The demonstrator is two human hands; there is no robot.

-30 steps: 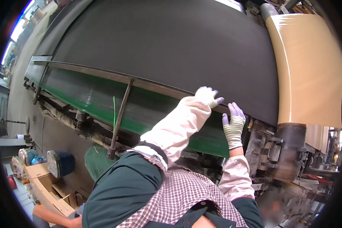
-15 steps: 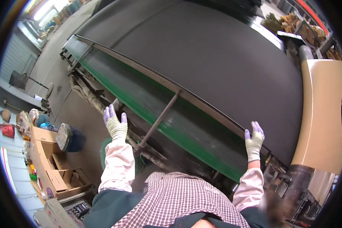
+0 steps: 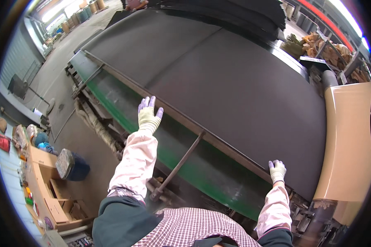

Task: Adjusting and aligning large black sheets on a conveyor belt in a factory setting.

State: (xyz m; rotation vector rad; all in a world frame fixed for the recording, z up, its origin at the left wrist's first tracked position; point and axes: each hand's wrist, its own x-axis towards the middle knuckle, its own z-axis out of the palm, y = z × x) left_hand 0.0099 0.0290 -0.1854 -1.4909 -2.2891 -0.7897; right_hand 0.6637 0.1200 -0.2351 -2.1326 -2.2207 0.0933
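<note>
A wide sheet of black material (image 3: 239, 99) lies over the large machine bed before me, with a crosswise crease toward its far left part. Along its near side runs a metal rail (image 3: 181, 116), and below that a green belt surface (image 3: 198, 175). My left hand (image 3: 149, 117), in a pale glove with purple fingertips, hovers over the belt close to the rail, fingers spread and holding nothing. At the sheet's near right edge is my right hand (image 3: 278, 171), gloved alike, its fingers curled in. Whatever may be in its grasp is hidden.
A glossy tan sheet (image 3: 348, 140) curves over a roller on the right. A diagonal metal bar (image 3: 179, 164) crosses the belt. At left stand a blue bin (image 3: 74, 166) and cardboard boxes (image 3: 55, 201). Another person (image 3: 135, 4) is partly visible beyond the bed's far end.
The view has shifted. My left hand has moved from outside the belt's near edge to above it near the rail. My right hand's stretched fingers have curled in at the sheet's edge.
</note>
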